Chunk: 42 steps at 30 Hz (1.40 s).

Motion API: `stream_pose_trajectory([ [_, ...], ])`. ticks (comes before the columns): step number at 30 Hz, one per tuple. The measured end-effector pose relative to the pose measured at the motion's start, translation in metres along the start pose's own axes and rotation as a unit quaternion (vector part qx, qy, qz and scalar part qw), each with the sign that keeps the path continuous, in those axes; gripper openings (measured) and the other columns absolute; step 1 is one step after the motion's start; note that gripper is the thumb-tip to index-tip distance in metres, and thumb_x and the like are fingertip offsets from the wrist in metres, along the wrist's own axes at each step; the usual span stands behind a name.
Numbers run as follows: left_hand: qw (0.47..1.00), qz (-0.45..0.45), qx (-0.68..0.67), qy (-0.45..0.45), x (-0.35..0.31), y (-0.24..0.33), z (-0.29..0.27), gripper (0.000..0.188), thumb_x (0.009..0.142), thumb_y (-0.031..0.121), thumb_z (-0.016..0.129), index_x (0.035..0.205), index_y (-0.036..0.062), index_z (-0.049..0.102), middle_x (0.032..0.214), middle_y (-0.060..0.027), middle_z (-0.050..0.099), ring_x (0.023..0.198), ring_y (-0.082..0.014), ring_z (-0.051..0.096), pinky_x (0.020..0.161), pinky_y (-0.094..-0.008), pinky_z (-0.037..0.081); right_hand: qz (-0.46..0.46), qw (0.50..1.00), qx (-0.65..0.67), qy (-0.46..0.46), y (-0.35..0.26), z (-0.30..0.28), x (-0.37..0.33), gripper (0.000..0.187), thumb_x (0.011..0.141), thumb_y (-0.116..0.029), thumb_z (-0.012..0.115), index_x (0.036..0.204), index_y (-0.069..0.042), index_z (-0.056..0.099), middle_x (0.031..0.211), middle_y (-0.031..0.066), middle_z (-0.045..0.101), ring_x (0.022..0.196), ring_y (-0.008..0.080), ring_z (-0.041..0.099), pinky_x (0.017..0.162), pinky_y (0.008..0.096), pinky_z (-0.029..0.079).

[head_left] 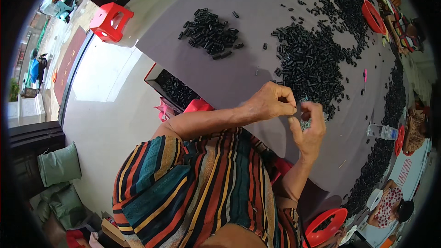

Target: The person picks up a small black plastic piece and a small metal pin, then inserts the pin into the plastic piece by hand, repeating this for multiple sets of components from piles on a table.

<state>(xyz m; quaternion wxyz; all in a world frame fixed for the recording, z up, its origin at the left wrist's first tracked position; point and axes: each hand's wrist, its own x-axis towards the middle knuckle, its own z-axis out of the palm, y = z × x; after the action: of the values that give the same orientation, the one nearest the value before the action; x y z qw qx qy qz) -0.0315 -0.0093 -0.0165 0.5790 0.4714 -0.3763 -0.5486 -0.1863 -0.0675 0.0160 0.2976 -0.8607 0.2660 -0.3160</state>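
Observation:
My left hand point(274, 102) is raised over the near edge of the grey-covered table, thumb and forefinger pinched together. Whatever sits in that pinch is too small to make out. Just to its right is my right hand point(310, 133), its thumb and fingers curved but apart, with nothing visible between them. Beyond both hands spreads a large heap of short black cylindrical pieces point(310, 59). A patch of small clear, pale-greenish pieces point(305, 123) lies partly hidden behind my right hand. Farther left is a smaller pile of black pieces point(209, 34).
An open box of black pieces point(172, 87) stands below the table's left edge. More black pieces point(390, 110) line the far right, near a clear plastic bottle point(382, 132) and a red basin point(325, 227). A red stool point(111, 22) stands on the floor; another person point(390, 206) sits at right.

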Motion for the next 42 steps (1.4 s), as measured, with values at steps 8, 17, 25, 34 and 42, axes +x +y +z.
stream_pose_trajectory([
  [8,0.995,0.005,0.0,0.097,0.022,-0.001,-0.029,0.01,0.075,0.01,0.062,0.077,0.0001,0.062,0.067,-0.0026,0.059,0.062,-0.0076,0.052,0.059,-0.0216,0.042,0.065,0.995,0.045,0.066,0.041,-0.002,-0.001,0.013,0.079,-0.001,0.059,0.091,0.0,0.057,0.078,0.0051,0.054,0.063,0.0124,0.05,0.056,0.0243,0.042],
  [17,0.991,0.032,-0.078,0.107,0.026,0.004,-0.041,0.011,0.074,0.01,0.062,0.078,-0.0004,0.062,0.067,-0.0035,0.059,0.059,-0.0086,0.051,0.057,-0.0223,0.04,-0.057,0.981,-0.02,-0.183,0.025,0.059,-0.014,0.018,0.073,0.005,0.057,0.09,-0.001,0.057,0.081,0.0123,0.047,0.073,0.0298,0.052,0.066,0.0348,0.045],
  [25,0.995,0.029,-0.056,0.08,0.019,0.011,-0.03,0.011,0.074,0.009,0.062,0.078,-0.0008,0.062,0.067,-0.0032,0.059,0.06,-0.0079,0.051,0.058,-0.0215,0.04,0.017,0.992,-0.028,-0.124,0.026,0.056,-0.022,0.014,0.076,0.002,0.057,0.089,0.001,0.053,0.081,0.0124,0.051,0.068,0.0245,0.055,0.062,0.0339,0.046],
  [34,1.0,0.002,-0.011,0.024,0.004,0.011,-0.01,0.01,0.077,0.01,0.062,0.077,-0.0003,0.061,0.069,-0.0021,0.057,0.062,-0.0081,0.052,0.058,-0.0226,0.042,0.153,0.849,0.499,0.075,0.036,0.024,-0.004,0.013,0.085,-0.005,0.055,0.096,0.002,0.052,0.081,0.0099,0.057,0.063,0.0136,0.056,0.063,0.0305,0.053],
  [42,0.998,0.017,0.055,-0.033,-0.007,0.015,0.002,0.01,0.077,0.009,0.063,0.082,0.0014,0.061,0.071,0.0019,0.057,0.065,-0.0035,0.048,0.059,-0.0192,0.038,0.101,0.783,0.605,0.099,0.036,0.02,0.002,0.018,0.081,-0.011,0.062,0.091,-0.001,0.051,0.085,0.0129,0.056,0.066,0.0147,0.054,0.058,0.0285,0.05],
])
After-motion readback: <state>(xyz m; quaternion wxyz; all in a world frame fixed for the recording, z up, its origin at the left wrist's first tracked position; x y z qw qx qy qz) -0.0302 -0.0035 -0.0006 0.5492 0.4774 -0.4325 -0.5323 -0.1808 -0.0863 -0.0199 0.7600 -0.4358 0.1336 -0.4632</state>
